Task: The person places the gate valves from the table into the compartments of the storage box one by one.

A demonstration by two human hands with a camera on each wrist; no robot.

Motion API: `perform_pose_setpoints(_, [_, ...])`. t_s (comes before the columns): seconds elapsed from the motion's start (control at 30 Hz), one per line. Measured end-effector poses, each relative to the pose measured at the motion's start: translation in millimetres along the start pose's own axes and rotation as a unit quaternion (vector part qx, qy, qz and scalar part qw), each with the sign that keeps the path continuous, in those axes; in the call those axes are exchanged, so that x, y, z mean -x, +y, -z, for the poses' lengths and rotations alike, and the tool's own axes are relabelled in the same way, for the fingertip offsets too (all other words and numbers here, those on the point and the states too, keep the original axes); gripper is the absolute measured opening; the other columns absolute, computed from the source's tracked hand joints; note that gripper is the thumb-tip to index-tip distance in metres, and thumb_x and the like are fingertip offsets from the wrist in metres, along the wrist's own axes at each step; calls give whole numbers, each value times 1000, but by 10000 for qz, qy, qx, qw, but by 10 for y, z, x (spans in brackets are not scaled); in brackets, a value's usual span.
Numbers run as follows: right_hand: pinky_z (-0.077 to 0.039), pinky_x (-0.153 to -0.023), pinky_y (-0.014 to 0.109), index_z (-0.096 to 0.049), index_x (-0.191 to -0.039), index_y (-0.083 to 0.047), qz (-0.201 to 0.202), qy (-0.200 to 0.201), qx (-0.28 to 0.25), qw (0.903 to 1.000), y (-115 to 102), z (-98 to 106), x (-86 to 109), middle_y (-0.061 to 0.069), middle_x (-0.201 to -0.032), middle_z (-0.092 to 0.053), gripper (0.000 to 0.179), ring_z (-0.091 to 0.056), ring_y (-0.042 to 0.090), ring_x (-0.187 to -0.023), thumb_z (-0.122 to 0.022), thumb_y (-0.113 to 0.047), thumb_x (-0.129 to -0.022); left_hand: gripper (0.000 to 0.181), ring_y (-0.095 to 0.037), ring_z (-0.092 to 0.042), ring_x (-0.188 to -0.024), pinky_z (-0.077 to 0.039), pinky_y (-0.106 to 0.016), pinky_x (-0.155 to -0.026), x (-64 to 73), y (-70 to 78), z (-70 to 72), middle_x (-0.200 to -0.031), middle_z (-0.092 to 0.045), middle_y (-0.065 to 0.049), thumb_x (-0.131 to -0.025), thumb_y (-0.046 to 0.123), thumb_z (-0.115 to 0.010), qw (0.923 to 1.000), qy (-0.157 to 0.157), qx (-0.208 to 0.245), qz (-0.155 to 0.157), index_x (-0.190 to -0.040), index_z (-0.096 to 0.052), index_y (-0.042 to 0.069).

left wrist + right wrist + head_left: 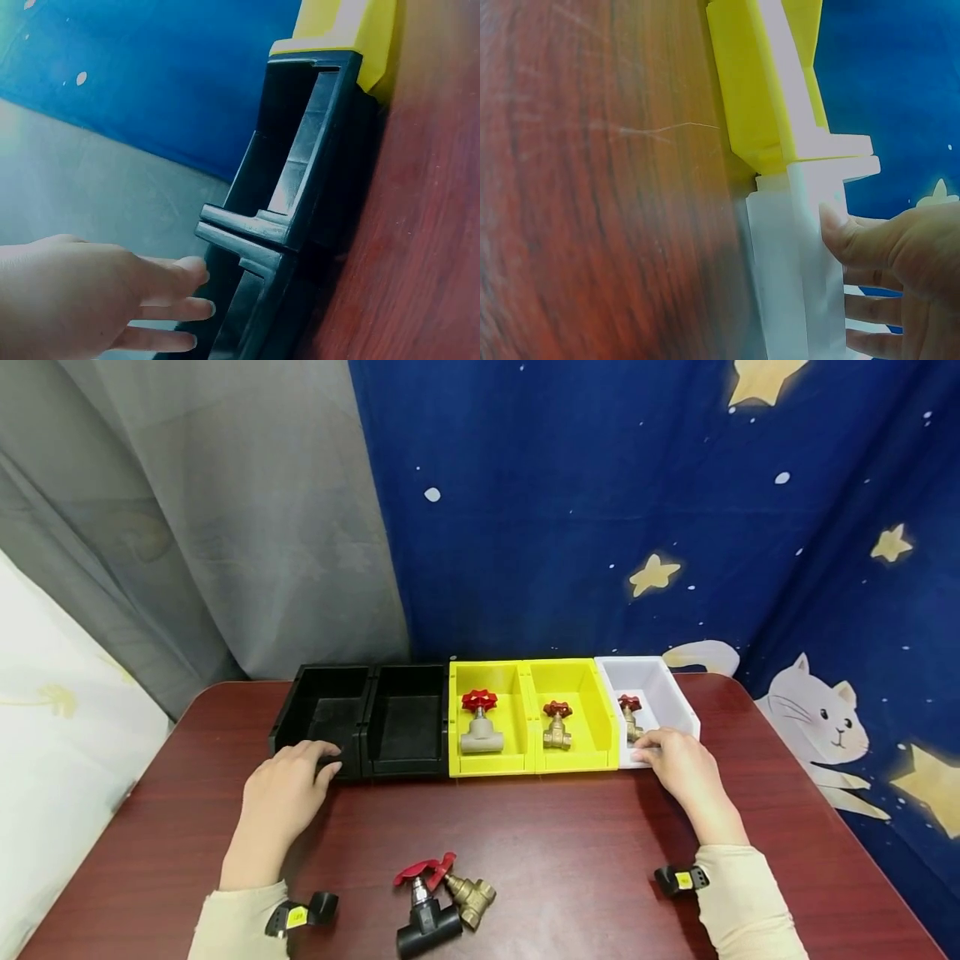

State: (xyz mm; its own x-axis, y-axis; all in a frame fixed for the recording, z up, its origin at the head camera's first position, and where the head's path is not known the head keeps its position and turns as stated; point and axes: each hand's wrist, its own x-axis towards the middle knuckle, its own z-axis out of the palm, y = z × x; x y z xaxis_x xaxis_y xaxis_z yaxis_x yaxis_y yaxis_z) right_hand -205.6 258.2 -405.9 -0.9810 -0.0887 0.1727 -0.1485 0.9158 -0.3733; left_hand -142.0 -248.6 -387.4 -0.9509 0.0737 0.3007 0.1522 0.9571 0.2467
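At the front of the leftmost black bin [318, 681], my left hand [281, 785] reaches over the rim, its fingers loosely extended; in the left wrist view no object shows in the left hand [97, 300]. My right hand [686, 772] grips the front edge of the white bin [686, 710]. In the right wrist view the right thumb [836, 225] presses the rim's outer face, with the other fingers on the inner side. Just behind those fingers lies a brass valve with a red handwheel [628, 706], partly hidden, inside the white bin.
A second black bin [408, 768] and two yellow bins stand between the hands. The yellow bins hold a grey valve [482, 739] and a brass valve [557, 735]. On the table [570, 852] lie a black valve [427, 927] and a brass valve [472, 897]. Curtains hang behind.
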Motion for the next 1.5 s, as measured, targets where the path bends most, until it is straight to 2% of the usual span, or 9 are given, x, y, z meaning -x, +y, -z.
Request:
perform_pose_setpoints(0.2, [-50,-72,57,-75,-89,-13,-25,17,-30,10000,9,-4,19,14,-100,-70,7,-64,38,-84,-78,-18,-85,19,-37,-61,-95,-50,-55,-77,86,129,61,-104,-69,-12,-91,16,-71,9987,488,-114,-43,-108,-70,7])
perform_pose_setpoints(0.4, [-50,-74,58,-75,-90,-12,-37,-28,-38,10000,10,14,12,14,-101,-70,8,-65,39,-85,-78,-18,-85,17,-34,-63,-90,-51,-52,-74,135,258,92,-97,-69,-8,-88,15,-74,9954,806,-306,-412,-102,-70,8])
perform_pose_setpoints(0.63, [-50,-75,58,-76,-91,-11,-27,-64,-21,10000,1,14,0,15,-101,-70,8,-65,39,-86,-78,-17,-85,16,-33,-64,-88,-51,-48,-74,207,399,118,-92,-70,-7,-86,19,-74,9876,1143,-559,-915,-96,-71,7])
perform_pose_setpoints(0.77, [-50,-76,58,-76,-92,-10,-45,-74,-17,10000,-1,9,0,15,-102,-70,9,-65,39,-87,-78,-16,-86,18,-32,-64,-92,-50,-47,-77,249,499,118,-94,-70,-7,-86,22,-74,9878,1022,-593,-1011,-97,-71,8])
perform_pose_setpoints(1.03, [-50,-76,58,-76,-92,-10,-61,-80,-11,9999,1,12,-1,15,-102,-70,9,-65,39,-87,-77,-16,-86,17,-25,-64,-96,-51,-45,-85,326,712,85,-98,-70,0,-87,26,-76,9935,348,-422,-996,-99,-72,15])
perform_pose_setpoints(1.5, [-50,-75,58,-76,-92,-10,-26,-3,-52,10000,-13,17,19,14,-101,-71,9,-65,40,-87,-78,-17,-85,23,-17,-64,-93,-50,-40,-84,486,1024,-3,-94,-68,6,-87,38,-74,9889,-65,-590,-1363,-98,-72,19])
